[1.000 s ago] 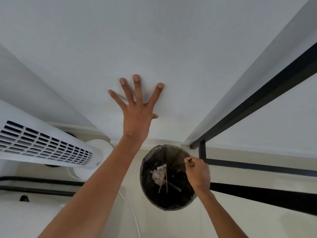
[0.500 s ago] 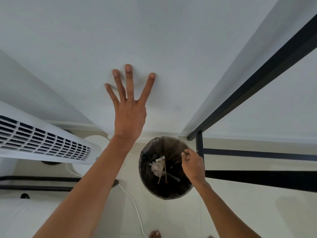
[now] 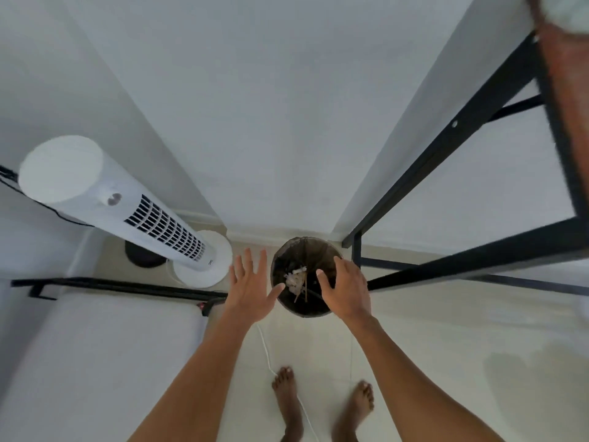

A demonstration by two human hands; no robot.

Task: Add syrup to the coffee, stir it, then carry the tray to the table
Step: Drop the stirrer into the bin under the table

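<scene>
No coffee, syrup or tray shows in this view. A dark round waste bin [image 3: 302, 250] stands on the floor against the wall, with crumpled paper and thin wooden sticks [image 3: 299, 283] inside. My left hand [image 3: 251, 290] hovers at the bin's left rim, fingers spread and holding nothing. My right hand [image 3: 349, 288] hangs over the bin's right side, fingers apart and loosely curved, nothing visible in it.
A white tower fan [image 3: 127, 212] stands left of the bin, its white cord [image 3: 267, 355] trailing across the pale floor past my bare feet [image 3: 322, 406]. A black-framed table [image 3: 462, 256] is on the right, and a white mattress on a black frame [image 3: 95, 346] on the left.
My left hand came off the wall and dropped beside the bin. My right hand, pinched over the bin before, now has its fingers apart. The view tilted down, showing my feet.
</scene>
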